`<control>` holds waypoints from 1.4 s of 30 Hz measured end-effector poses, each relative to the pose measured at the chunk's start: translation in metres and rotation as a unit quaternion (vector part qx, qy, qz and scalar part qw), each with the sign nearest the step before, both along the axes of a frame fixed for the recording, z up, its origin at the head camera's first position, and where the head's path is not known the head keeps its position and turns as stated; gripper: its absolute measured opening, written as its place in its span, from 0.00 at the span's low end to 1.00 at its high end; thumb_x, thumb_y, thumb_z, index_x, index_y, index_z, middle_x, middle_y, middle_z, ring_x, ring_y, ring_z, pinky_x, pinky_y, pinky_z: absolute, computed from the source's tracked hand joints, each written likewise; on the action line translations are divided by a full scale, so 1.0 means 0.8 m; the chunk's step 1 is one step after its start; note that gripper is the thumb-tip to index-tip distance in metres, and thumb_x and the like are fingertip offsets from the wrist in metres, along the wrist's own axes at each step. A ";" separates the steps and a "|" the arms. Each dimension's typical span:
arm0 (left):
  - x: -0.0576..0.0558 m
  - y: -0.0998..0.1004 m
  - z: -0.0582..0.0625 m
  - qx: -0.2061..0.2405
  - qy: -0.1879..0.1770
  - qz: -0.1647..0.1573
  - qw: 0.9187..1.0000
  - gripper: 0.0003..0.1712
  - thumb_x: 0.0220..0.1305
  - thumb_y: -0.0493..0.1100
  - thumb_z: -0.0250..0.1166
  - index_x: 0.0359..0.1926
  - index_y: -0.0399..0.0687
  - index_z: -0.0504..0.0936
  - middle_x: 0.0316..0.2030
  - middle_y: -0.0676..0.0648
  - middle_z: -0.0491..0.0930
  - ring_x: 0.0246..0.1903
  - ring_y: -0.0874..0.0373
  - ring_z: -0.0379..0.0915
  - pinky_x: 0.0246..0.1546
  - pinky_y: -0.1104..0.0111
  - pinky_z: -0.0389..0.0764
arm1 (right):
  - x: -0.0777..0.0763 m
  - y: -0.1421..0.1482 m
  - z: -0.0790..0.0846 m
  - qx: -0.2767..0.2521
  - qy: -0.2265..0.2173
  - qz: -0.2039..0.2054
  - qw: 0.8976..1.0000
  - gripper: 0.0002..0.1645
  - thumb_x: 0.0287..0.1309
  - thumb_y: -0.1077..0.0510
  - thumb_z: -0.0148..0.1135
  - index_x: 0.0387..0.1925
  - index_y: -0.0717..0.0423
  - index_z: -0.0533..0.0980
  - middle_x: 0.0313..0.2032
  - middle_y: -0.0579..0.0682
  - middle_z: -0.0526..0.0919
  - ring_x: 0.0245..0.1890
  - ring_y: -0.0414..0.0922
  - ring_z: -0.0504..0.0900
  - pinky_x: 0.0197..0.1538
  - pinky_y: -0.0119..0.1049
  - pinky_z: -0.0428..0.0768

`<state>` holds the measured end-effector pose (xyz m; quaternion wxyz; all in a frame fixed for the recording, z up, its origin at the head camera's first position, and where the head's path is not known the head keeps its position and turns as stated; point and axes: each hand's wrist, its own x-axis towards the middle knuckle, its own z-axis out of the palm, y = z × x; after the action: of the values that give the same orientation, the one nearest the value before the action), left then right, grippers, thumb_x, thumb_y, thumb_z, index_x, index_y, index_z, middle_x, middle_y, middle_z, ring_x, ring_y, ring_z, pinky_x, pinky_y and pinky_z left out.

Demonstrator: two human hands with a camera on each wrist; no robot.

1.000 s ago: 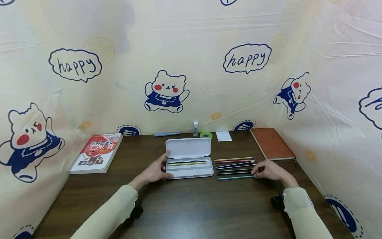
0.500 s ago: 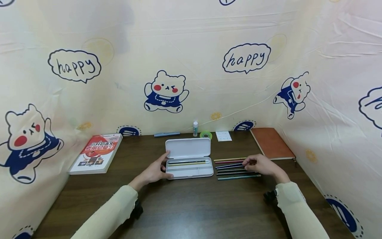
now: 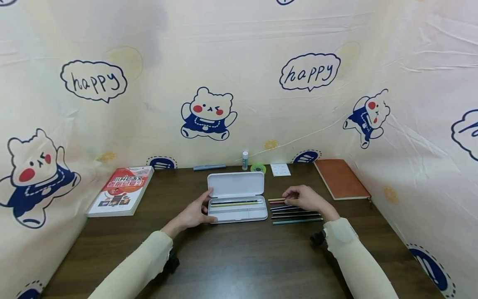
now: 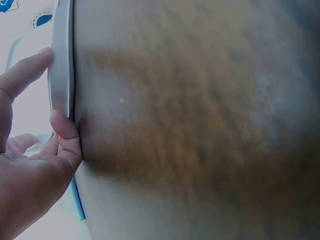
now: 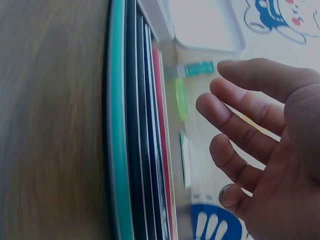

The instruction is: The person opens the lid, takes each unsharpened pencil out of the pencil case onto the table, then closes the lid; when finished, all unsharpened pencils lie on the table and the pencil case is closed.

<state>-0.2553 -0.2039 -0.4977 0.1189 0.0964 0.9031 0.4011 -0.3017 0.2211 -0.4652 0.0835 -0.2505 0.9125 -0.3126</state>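
A white pencil case (image 3: 235, 185) lies open mid-desk, with a couple of pencils (image 3: 235, 203) in its tray. My left hand (image 3: 204, 202) rests against the case's left end. In the left wrist view its thumb (image 4: 67, 137) and a straight forefinger touch the case's rim (image 4: 61, 75). Several coloured pencils (image 3: 296, 215) lie in a row right of the case. My right hand (image 3: 295, 195) hovers over their left ends near the top of the row. In the right wrist view the right hand (image 5: 270, 150) is spread with relaxed fingers and holds nothing, beside the pencil row (image 5: 135, 150).
A red-covered book (image 3: 121, 191) lies at the left and an orange notebook (image 3: 340, 179) at the right. Along the back edge are a blue pen (image 3: 209, 167), a small glue bottle (image 3: 244, 160), a green tape roll (image 3: 257, 168) and a white note (image 3: 280, 170). Printed cloth walls the desk.
My right hand has slid left along the pencil row, from the pencils' right ends to their left ends. The left hand and the case have stayed put.
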 end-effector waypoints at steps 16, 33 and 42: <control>0.000 0.000 -0.001 -0.008 0.000 0.006 1.000 0.64 0.52 0.49 0.79 0.80 0.61 0.45 0.67 0.42 0.69 0.43 0.55 0.68 0.43 0.65 0.70 | -0.006 -0.082 -0.006 0.008 0.007 0.059 0.998 0.12 0.62 0.56 0.68 0.46 0.54 0.84 0.39 0.44 0.87 0.35 0.39 0.77 0.40 0.33 0.76; 0.002 0.000 -0.003 -0.011 -0.001 0.002 1.000 0.65 0.52 0.50 0.79 0.80 0.61 0.44 0.67 0.41 0.68 0.43 0.56 0.68 0.42 0.67 0.70 | -0.009 -0.112 -0.014 0.088 0.001 0.105 0.991 0.07 0.62 0.55 0.67 0.42 0.47 0.85 0.34 0.40 0.85 0.32 0.35 0.76 0.40 0.31 0.76; 0.000 0.001 -0.002 -0.006 0.004 0.005 1.000 0.65 0.51 0.49 0.79 0.80 0.60 0.45 0.67 0.42 0.69 0.42 0.56 0.69 0.42 0.66 0.70 | -0.007 -0.122 -0.011 0.112 0.016 0.115 0.987 0.08 0.63 0.59 0.65 0.42 0.51 0.86 0.36 0.44 0.86 0.35 0.36 0.78 0.44 0.34 0.78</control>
<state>-0.2550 -0.2030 -0.4991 0.1143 0.0928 0.9064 0.3960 -0.3076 0.1231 -0.4741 0.1315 -0.3476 0.9081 -0.1931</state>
